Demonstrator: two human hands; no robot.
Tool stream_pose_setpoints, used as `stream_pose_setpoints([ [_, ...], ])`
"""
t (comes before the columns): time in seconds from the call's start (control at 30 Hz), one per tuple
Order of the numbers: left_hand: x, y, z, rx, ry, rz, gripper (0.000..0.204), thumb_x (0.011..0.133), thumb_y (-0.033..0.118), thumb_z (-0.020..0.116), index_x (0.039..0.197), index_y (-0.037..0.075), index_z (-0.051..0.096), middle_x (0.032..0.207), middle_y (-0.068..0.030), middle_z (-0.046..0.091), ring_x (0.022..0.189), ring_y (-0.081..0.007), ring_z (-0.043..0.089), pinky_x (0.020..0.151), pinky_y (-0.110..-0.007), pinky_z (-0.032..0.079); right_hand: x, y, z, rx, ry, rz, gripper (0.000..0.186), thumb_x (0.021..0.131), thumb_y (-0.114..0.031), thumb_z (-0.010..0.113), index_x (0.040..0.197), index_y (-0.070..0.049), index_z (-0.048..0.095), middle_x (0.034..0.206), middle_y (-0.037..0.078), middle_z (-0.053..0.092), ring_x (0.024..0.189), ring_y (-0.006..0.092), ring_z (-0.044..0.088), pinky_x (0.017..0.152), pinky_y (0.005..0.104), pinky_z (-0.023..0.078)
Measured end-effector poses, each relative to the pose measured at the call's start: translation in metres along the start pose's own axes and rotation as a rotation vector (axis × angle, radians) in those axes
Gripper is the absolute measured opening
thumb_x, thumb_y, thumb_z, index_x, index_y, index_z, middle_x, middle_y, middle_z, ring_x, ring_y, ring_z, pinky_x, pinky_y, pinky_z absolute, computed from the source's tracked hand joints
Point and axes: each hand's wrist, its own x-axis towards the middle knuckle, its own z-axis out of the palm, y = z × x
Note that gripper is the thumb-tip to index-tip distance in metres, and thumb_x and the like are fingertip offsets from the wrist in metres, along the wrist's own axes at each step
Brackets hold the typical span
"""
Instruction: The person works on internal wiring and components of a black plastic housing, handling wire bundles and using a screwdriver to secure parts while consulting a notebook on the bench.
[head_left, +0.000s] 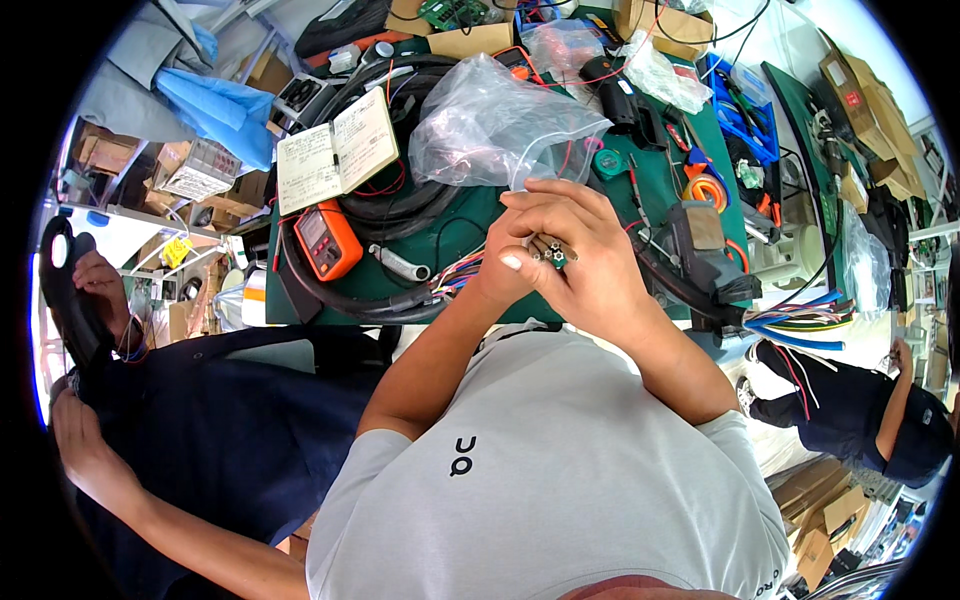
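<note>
My hands meet in front of my chest, above the table's near edge. My right hand [598,268] is curled closed, its thumb across the front, around several small metal pieces [547,250] with round, notched ends; their exact kind is too small to tell. My left hand [506,262] presses against it from the left, with its fingers mostly hidden behind the right. Just beyond both hands lies a clear plastic bag [480,125]. Left of them, thin coloured wires [458,276] fan out from a thick black cable [385,302], beside a grey metal lug [398,263].
An orange multimeter [327,241] and an open notebook [340,157] lie left on the green table [455,232]. At right are a green tape measure [608,163], an orange tape roll [706,192] and a blue tool tray [745,110]. People stand left [210,420] and right [850,405].
</note>
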Motion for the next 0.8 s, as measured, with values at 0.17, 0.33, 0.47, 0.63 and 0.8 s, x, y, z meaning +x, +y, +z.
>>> stream_pose_setpoints([
  [0.17,-0.002,0.002,-0.003,0.016,0.014,-0.016,0.021,0.078,0.008,0.068,0.098,0.005,0.062,0.095,-0.0089,0.061,0.085,-0.024,0.061,0.068,-0.033,0.048,0.0,0.0,0.005,0.041,0.017,0.001,0.026,0.067,-0.011,0.076,0.089,-0.007,0.062,0.109,0.01,0.067,0.114,0.0311,0.057,0.095,0.0426,0.042],
  [0.33,-0.003,0.006,-0.005,0.028,0.043,-0.031,0.023,0.077,0.007,0.069,0.098,0.005,0.063,0.096,-0.0092,0.061,0.086,-0.025,0.061,0.069,-0.034,0.049,0.003,-0.003,0.006,0.035,-0.022,0.001,0.023,0.079,-0.018,0.075,0.094,-0.007,0.062,0.111,0.009,0.068,0.115,0.0298,0.058,0.096,0.0399,0.042],
  [0.47,-0.007,0.009,-0.011,0.104,0.055,0.019,0.026,0.076,0.008,0.07,0.101,0.006,0.062,0.099,-0.0097,0.062,0.088,-0.026,0.062,0.071,-0.034,0.05,0.004,-0.003,0.013,0.064,-0.005,-0.028,0.028,0.07,-0.014,0.078,0.092,-0.006,0.061,0.109,0.01,0.067,0.112,0.0313,0.058,0.093,0.0424,0.042],
  [0.63,-0.016,0.01,-0.02,0.25,0.037,0.005,0.03,0.075,0.008,0.07,0.104,0.006,0.062,0.101,-0.0099,0.063,0.09,-0.0261,0.063,0.073,-0.033,0.05,0.006,-0.007,0.016,0.08,-0.034,-0.039,0.025,0.076,-0.015,0.076,0.095,-0.006,0.062,0.11,0.01,0.068,0.113,0.0309,0.059,0.095,0.0409,0.042],
  [0.8,-0.016,0.024,-0.022,0.261,0.095,0.015,0.03,0.076,0.009,0.069,0.104,0.006,0.062,0.1,-0.0092,0.064,0.089,-0.0247,0.063,0.072,-0.033,0.051,0.007,-0.01,0.019,0.102,-0.057,-0.06,0.027,0.078,-0.016,0.074,0.1,-0.006,0.063,0.111,0.011,0.068,0.113,0.0314,0.059,0.096,0.0405,0.043],
])
